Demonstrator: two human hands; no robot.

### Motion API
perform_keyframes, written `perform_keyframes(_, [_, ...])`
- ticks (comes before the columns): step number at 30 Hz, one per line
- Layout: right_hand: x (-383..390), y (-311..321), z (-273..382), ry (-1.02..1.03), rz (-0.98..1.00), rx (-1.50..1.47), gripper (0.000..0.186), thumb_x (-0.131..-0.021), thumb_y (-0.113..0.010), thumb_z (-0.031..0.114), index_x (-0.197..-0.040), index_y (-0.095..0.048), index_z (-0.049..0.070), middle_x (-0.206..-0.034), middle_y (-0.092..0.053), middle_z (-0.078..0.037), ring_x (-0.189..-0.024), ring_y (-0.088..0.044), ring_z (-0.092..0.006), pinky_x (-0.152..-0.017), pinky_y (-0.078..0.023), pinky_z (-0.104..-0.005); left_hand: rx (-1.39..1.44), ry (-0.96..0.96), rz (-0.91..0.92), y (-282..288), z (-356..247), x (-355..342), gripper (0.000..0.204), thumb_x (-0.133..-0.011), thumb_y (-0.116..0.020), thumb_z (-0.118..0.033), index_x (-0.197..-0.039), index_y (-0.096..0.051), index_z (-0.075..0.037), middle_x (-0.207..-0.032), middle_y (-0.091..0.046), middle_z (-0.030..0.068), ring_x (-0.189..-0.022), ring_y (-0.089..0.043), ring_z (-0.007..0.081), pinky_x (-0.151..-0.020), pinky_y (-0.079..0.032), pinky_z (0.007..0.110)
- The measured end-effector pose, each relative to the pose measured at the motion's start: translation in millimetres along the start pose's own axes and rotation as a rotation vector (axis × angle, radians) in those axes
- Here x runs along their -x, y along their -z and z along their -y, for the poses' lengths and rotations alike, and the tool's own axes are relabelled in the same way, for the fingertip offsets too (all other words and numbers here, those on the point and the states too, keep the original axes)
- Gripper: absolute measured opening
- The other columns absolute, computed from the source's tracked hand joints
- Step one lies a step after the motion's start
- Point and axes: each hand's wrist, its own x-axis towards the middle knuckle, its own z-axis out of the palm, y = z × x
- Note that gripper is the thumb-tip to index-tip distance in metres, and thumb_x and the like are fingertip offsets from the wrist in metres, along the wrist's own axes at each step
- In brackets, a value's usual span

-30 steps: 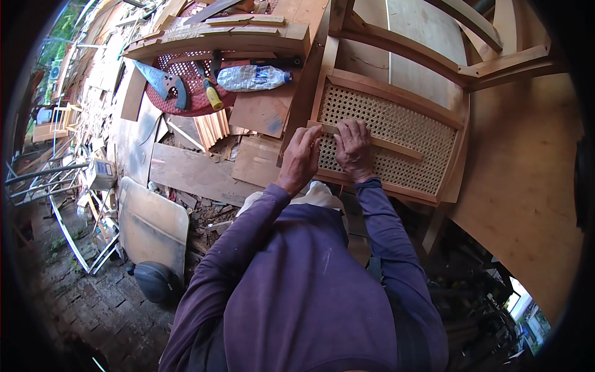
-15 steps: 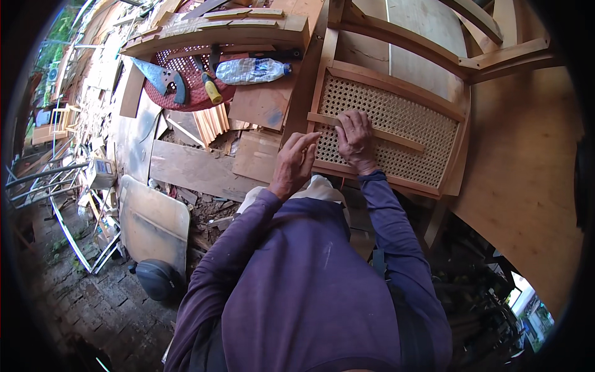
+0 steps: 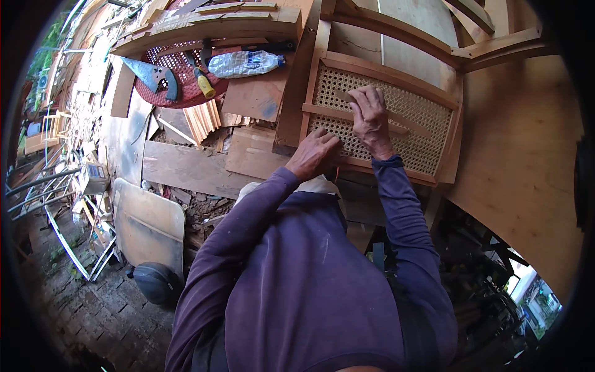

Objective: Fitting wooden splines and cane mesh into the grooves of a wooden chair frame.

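Observation:
A wooden frame (image 3: 391, 67) with a woven cane panel (image 3: 429, 152) lies in front of me. Across the cane rests a flat wooden strip (image 3: 327, 111), its left end over the frame's side rail. My right hand (image 3: 372, 127) pinches a second thin wooden strip (image 3: 412, 123), which slants over the cane at an angle to the first one. My left hand (image 3: 316, 154) is closed at the near left corner of the frame, knuckles up. Its fingertips are hidden, so what they grip, if anything, does not show.
Left of the frame, a red woven plastic seat (image 3: 178, 96) bears a handsaw (image 3: 150, 75), a yellow-handled tool (image 3: 204, 85), a hammer (image 3: 251, 48) and a plastic bottle (image 3: 245, 64). Wooden chair framing (image 3: 396, 32) rises behind. A plywood sheet (image 3: 514, 142) stands right.
My right hand has risen off the resting strip and now holds another strip at a slant. My left hand has moved right and down to the frame's near corner, its fingers curling.

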Motion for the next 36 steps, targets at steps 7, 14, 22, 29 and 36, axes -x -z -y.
perform_keyframes(7, [-7.8,2.2,-16.3,-0.033,0.008,0.053,0.027,-0.093,-0.073,-0.002,-0.119,-0.073,0.003,-0.113,-0.064,-0.015,-0.107,-0.063,-0.0386,-0.094,-0.054,-0.0491,-0.204,-0.020,-0.032,-1.6,8.7,2.1,0.030,-0.089,-0.075,-0.018,-0.117,-0.067,-0.010,-0.113,-0.063,0.0101,-0.111,-0.059,0.0349,-0.101,-0.051,0.047])
perform_keyframes(14, [-12.7,-13.1,-16.5,0.043,0.035,0.095,0.028,-0.090,-0.076,-0.002,-0.117,-0.072,0.004,-0.111,-0.061,-0.014,-0.106,-0.061,-0.0367,-0.093,-0.053,-0.0490,-0.258,-0.088,0.023,8.5,10.0,5.0,0.029,-0.089,-0.074,-0.020,-0.115,-0.067,-0.010,-0.110,-0.064,0.0101,-0.110,-0.060,0.0342,-0.101,-0.050,0.049])
perform_keyframes(22, [9.2,-16.1,-32.2,0.000,0.090,0.270,0.031,-0.090,-0.077,0.005,-0.120,-0.075,0.009,-0.114,-0.062,-0.012,-0.113,-0.060,-0.0363,-0.098,-0.052,-0.0520,-0.432,-0.220,0.125,-11.8,7.7,-5.7,0.021,-0.091,-0.070,-0.025,-0.107,-0.066,-0.011,-0.106,-0.065,0.0097,-0.111,-0.063,0.0302,-0.094,-0.053,0.045])
perform_keyframes(29, [7.5,-3.2,-38.0,-0.033,0.036,0.219,0.048,-0.087,-0.079,0.000,-0.134,-0.069,0.005,-0.128,-0.062,-0.016,-0.121,-0.060,-0.0399,-0.109,-0.050,-0.0530,-0.405,-0.117,0.012,10.0,12.6,-12.0,0.022,-0.092,-0.070,-0.022,-0.109,-0.067,-0.009,-0.111,-0.064,0.0120,-0.113,-0.063,0.0308,-0.098,-0.051,0.046])
perform_keyframes(36, [19.0,7.0,-38.8,-0.046,-0.050,0.227,0.042,-0.087,-0.082,0.002,-0.127,-0.071,0.004,-0.120,-0.062,-0.015,-0.113,-0.060,-0.0377,-0.101,-0.051,-0.0510,-0.387,-0.188,0.052,24.5,15.1,-9.9,0.023,-0.091,-0.070,-0.022,-0.110,-0.066,-0.010,-0.110,-0.063,0.0112,-0.114,-0.063,0.0309,-0.099,-0.050,0.046])
